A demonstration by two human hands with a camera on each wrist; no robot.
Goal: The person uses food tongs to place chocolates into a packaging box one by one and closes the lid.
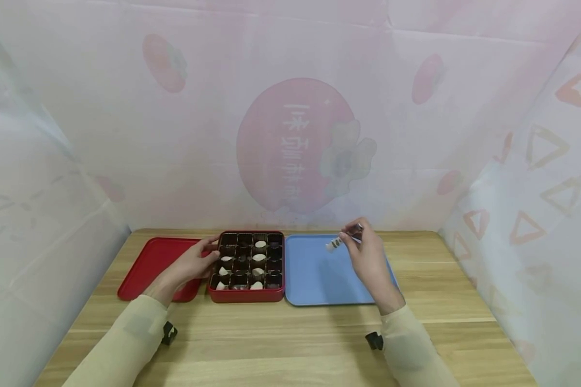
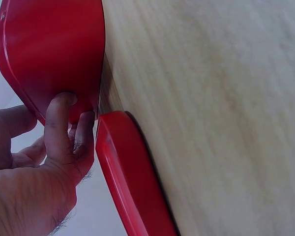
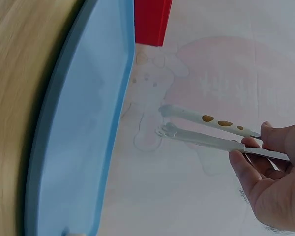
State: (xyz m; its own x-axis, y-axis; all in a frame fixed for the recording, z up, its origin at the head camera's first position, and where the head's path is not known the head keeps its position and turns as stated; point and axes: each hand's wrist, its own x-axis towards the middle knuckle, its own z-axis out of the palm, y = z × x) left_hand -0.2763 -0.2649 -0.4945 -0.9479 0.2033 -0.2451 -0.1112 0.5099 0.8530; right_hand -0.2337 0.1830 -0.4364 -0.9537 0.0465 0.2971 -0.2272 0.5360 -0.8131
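On the table is a red box (image 1: 246, 295) with a dark divided insert, several compartments of which hold white or dark chocolate-like pieces (image 1: 259, 258). My left hand (image 1: 193, 265) is at the box's left side, its fingertips resting against the red wall (image 2: 49, 44). Over the blue tray (image 1: 310, 274), my right hand (image 1: 368, 263) holds a pair of small tongs (image 3: 206, 140) with pale, brown-spotted arms. The tongs' tips stand a little apart with nothing between them, pointing toward the box.
A red lid (image 1: 150, 263) lies flat left of the box, partly under my left forearm. The tray sits close against the box's right side. A small pale thing (image 3: 76, 234) shows at the tray's edge in the right wrist view. Printed cloth walls (image 1: 213, 177) surround the table.
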